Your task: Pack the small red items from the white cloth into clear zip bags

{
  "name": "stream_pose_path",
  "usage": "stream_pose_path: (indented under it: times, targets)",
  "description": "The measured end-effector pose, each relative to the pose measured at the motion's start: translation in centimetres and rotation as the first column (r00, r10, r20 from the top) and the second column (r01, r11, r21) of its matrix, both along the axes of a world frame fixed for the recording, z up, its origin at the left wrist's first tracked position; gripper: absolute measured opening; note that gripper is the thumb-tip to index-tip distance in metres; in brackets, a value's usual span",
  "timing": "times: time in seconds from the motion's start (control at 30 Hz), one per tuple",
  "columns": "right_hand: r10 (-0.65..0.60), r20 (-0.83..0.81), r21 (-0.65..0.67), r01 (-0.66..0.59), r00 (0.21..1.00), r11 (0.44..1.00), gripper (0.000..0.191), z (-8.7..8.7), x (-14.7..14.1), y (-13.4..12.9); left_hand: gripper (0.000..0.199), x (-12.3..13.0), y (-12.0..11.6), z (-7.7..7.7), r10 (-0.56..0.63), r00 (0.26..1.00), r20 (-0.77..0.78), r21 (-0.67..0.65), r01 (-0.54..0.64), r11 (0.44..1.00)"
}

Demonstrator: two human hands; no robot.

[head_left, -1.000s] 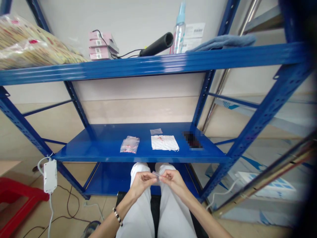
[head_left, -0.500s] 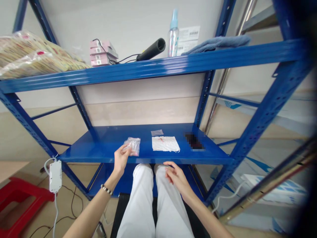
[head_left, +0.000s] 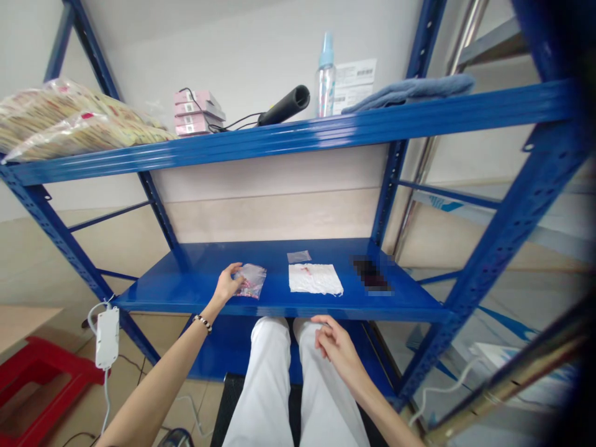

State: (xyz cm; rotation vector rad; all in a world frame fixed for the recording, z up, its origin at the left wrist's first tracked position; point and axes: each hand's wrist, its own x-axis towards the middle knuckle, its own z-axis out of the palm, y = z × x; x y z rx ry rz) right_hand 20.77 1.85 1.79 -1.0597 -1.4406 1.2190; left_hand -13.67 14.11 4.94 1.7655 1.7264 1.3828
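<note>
Left hand: the left hand (head_left: 226,286) is extended over the blue steel shelf (head_left: 405,305), with the fingers (head_left: 237,277) placed against the left edge of a clear plastic bag (head_left: 251,280); whether they are closed on it cannot be told.
Bag: it is laid on the shelf, touched by the fingers, with reddish contents seen through the plastic.
Right hand: the right hand (head_left: 338,347) is held just above the white trousers (head_left: 326,391), loosely curled, with nothing gripped, and is kept well apart from the bag.
Beside the bag: a white paper sheet with red marks (head_left: 315,279) is laid on the shelf, and a small flat clear bag (head_left: 298,256) is placed behind it.
</note>
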Motion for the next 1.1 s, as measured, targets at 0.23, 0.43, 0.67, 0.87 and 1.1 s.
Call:
stream_pose_path:
  times: [0.23, 0.43, 0.67, 0.87, 1.1]
  targets:
    - [-0.014, 0.089, 0.035, 0.011, 0.996, 0.999, 0.037, -1.2, 0.0, 0.4, 0.029, 3.6, -5.8, 1.6, 0.113, 0.976, -0.185, 0.293, -0.055, 0.955]
    - [-0.025, 0.265, 0.142, -0.014, 0.964, 0.99, 0.039, -2.1, -0.3, 0.3, 0.018, 8.8, -13.2, -3.6, -0.339, 0.798, -0.497, 0.135, 0.458, 0.879]
    - [-0.015, 0.478, 0.203, -0.094, 0.878, 0.975, 0.043, -1.7, -0.3, -0.5, 0.012, 11.2, -14.3, -8.1, -0.413, 0.596, -0.689, -0.044, 0.535, 0.844]
    - [-0.028, 0.625, 0.248, -0.164, 0.78, 0.955, 0.046, -1.7, 0.9, 0.5, 0.015, 11.1, -14.0, -8.5, -0.352, 0.625, -0.697, 0.065, 0.543, 0.837]
    - [-0.092, 0.751, 0.267, -0.174, 0.654, 0.948, 0.043, -2.8, 3.0, 2.3, 0.02, 10.5, -13.5, -8.0, -0.291, 0.682, -0.671, 0.194, 0.54, 0.819]
